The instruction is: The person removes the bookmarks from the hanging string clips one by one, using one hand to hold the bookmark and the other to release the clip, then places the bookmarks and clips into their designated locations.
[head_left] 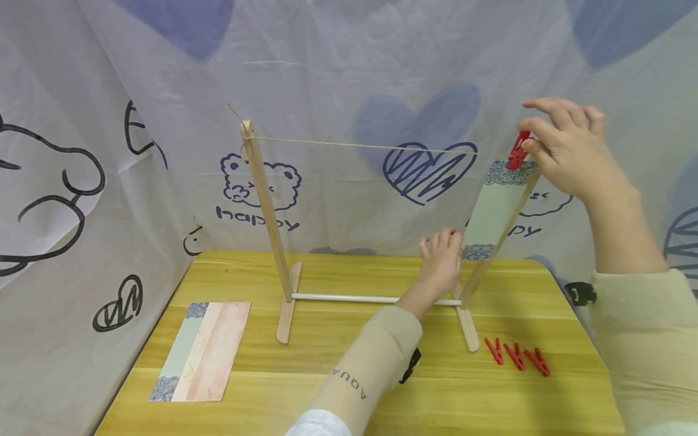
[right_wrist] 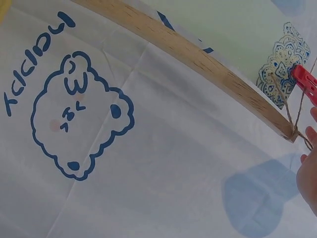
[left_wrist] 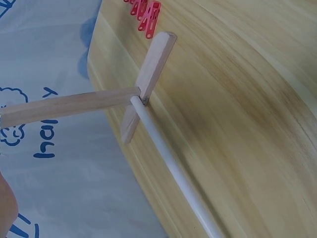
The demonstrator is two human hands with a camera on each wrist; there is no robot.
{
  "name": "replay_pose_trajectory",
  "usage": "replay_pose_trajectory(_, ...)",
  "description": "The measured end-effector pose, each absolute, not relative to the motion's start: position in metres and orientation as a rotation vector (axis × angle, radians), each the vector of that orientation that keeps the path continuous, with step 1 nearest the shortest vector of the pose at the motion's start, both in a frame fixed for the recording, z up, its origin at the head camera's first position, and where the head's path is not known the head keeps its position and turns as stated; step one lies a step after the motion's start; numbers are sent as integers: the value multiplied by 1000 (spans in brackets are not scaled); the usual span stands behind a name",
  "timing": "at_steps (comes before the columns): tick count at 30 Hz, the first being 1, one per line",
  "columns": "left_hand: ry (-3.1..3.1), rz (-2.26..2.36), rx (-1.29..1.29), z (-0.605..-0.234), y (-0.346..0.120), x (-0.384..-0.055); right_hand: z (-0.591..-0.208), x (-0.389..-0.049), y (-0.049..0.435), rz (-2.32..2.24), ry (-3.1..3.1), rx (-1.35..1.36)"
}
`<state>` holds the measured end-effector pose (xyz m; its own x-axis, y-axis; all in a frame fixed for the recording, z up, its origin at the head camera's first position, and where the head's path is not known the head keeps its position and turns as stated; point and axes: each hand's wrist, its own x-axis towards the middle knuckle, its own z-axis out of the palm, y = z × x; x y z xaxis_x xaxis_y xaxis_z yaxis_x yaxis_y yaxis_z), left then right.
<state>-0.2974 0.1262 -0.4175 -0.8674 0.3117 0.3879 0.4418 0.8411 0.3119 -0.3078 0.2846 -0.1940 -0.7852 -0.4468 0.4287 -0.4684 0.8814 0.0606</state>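
A pale green paper strip with blue lace-patterned ends (head_left: 495, 209) hangs from the string (head_left: 360, 145) at the right end of a wooden stand. A red clothespin (head_left: 517, 154) sits over its top edge, and my right hand (head_left: 567, 148) pinches that clothespin between thumb and forefinger. In the right wrist view the clothespin (right_wrist: 306, 82) lies across the lace end, close to the knotted string on the post. My left hand (head_left: 440, 260) is beside the strip's lower end, fingers loosely bent, with nothing seen in it. Only a sliver of that hand (left_wrist: 6, 206) shows in the left wrist view.
The stand has a left post (head_left: 267, 212), a right post (head_left: 504, 236) and a white crossbar (head_left: 349, 298). Three red clothespins (head_left: 514, 356) lie at the table's right. More paper strips (head_left: 204, 351) lie at the left. A printed cloth (head_left: 327, 79) hangs behind.
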Motion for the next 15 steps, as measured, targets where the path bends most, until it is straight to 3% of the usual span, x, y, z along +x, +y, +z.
replay_pose_trajectory(15,-2674,-564,-566,-420,122,-299,-196,-308,284,188,-2477,692)
